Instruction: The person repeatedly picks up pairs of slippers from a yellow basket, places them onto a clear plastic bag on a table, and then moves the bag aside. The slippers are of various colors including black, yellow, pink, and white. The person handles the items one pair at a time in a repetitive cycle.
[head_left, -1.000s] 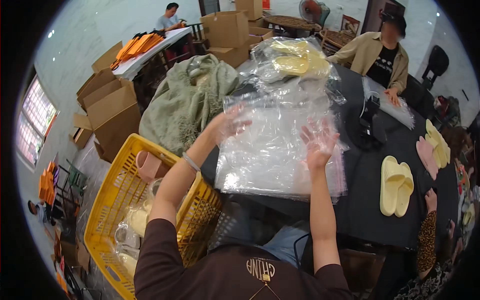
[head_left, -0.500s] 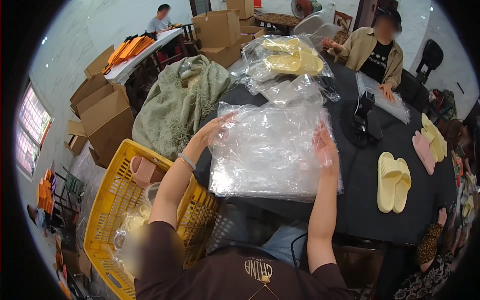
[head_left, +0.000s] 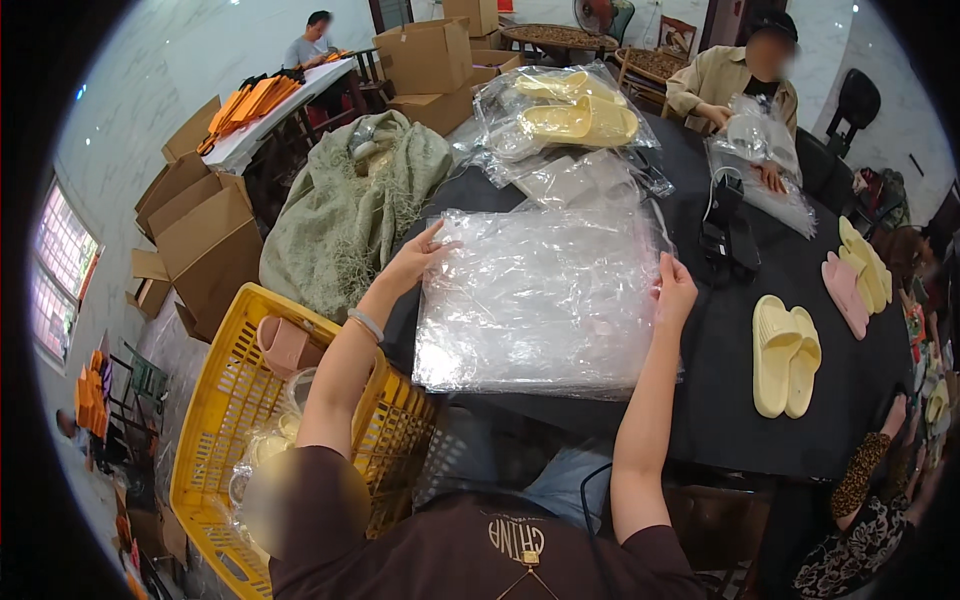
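On your left, the yellow crate [head_left: 228, 380] stands by the near left edge of the worktop [head_left: 705, 370], and your left arm reaches over it. A pink slipper [head_left: 285, 347] sits inside, up in the far corner. Past the crate is a big green sack [head_left: 345, 210]. It is close to your left hand [head_left: 415, 262], so there is just a thin strip of dark worktop on that side. Your left fingers touch the far left corner of the pile of clear bags [head_left: 535, 300]. You can't tell if they pinch it.

The pile lies flat in front of you, between your hands. Its front side is near the worktop's edge. At its far side, wrapped grey slippers [head_left: 590, 180] lie right up close, with wrapped yellow slippers [head_left: 575, 120] behind, so it is tight there.

Your right hand [head_left: 675, 290] is at the pile's right side, with its fingers curled and pinching the plastic. To the right there is more room: a wide dark strip runs down to the front edge. A black stand [head_left: 730, 235] is at the back of it. Next come two yellow slippers [head_left: 785, 355], then a flat pink one [head_left: 845, 295]. Across the worktop, another person [head_left: 740, 75] holds a wrapped pair.
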